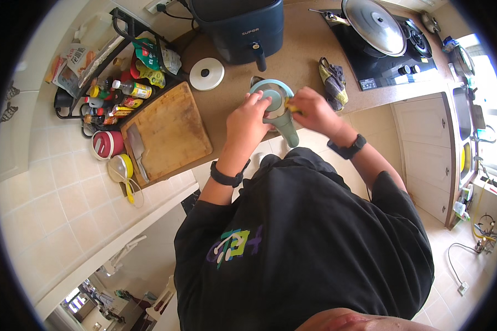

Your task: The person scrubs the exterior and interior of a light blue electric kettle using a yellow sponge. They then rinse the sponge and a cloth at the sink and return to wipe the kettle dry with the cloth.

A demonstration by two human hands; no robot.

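Note:
An electric kettle (pixel 278 108) with a pale green lid, rim and handle is in front of me at the counter's front edge. Its handle points toward my body. My left hand (pixel 250 116) grips the kettle from the left, with fingertips on the lid. At the rim's right side, my right hand (pixel 314 109) pinches a small yellow cloth or sponge (pixel 293 107) against the kettle. Most of that yellow piece is hidden by the fingers, and the hand is slightly blurred. On the counter behind, to the left, lies a round white kettle base (pixel 207 74) with a black centre.
A dark blue air fryer (pixel 244 31) stands at the back. Left are a wooden cutting board (pixel 170 124), a cleaver (pixel 136 149) and a rack of bottles (pixel 124 89). Right are a crumpled cloth (pixel 333 82) and a gas hob (pixel 377 70) with a lidded pan (pixel 375 27).

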